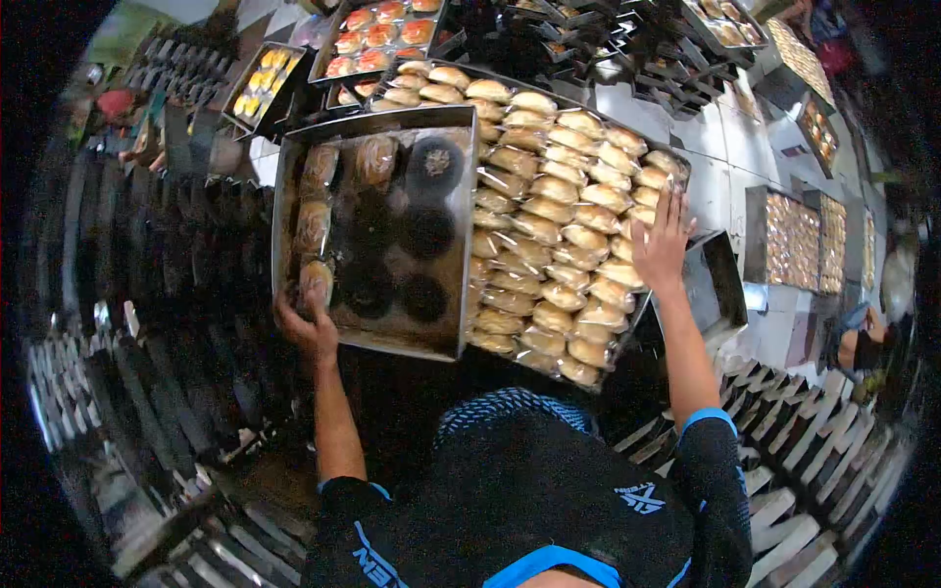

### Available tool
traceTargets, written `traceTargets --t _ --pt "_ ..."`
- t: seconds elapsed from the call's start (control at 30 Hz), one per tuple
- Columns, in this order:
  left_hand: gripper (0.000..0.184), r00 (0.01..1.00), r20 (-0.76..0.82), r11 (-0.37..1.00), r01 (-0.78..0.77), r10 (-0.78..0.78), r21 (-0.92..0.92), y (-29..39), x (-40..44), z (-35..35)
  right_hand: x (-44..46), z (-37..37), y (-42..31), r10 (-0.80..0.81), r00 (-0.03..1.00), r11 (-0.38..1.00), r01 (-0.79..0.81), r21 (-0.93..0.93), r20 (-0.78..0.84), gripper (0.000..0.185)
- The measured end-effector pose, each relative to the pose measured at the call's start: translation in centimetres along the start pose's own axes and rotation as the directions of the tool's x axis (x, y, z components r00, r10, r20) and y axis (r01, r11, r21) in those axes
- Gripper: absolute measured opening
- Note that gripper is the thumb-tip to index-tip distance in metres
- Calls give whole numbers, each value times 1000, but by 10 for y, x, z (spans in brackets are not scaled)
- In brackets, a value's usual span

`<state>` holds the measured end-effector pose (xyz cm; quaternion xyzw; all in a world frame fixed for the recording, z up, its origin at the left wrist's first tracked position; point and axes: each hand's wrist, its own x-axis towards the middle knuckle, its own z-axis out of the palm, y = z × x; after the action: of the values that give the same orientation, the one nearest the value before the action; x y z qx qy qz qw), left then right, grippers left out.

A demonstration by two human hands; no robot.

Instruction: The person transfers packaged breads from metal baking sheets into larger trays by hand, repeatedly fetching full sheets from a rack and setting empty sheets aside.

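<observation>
A metal tray (371, 343) with dark round marks on its floor stands in front of me. It holds several plastic-wrapped buns along its left side and one more wrapped bun (375, 160) near the back. My left hand (312, 321) has its fingers around a wrapped bun (317, 278) in the front left corner of this tray. To the right lies a larger tray filled with rows of wrapped golden buns (549, 211). My right hand (664, 245) rests on the buns at its right side, fingers stretched out.
Behind are a tray of red-topped buns (382, 37) and a smaller tray of yellow-topped ones (267, 83). Stacked dark trays (147, 245) crowd the left, and more stacks (804, 431) stand at front right. Other filled trays (792, 240) lie on the tiled floor.
</observation>
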<state>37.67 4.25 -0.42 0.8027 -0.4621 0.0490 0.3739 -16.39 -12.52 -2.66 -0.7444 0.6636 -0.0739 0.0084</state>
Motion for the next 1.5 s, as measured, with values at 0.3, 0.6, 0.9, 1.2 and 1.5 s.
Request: traceTargets --t 0.3,0.6,0.9,1.2,1.5 --pt "69 947 320 989 81 -37 -126 -61 45 -18 -55 16 -97 357 933 932 -359 49 44 75" --pt "93 748 662 997 -76 48 14 -43 37 15 43 -32 -297 -271 827 851 444 279 -492 53" --pt "105 604 794 979 -195 67 65 -18 0 33 136 75 -398 -487 857 873 477 -99 -166 68" --pt "76 599 800 853 435 -37 -287 11 20 24 -46 -63 -274 -665 737 592 616 519 -116 89" --pt "76 606 709 926 -141 360 -350 299 -145 80 -105 -51 -13 54 926 -832 -164 529 373 57"
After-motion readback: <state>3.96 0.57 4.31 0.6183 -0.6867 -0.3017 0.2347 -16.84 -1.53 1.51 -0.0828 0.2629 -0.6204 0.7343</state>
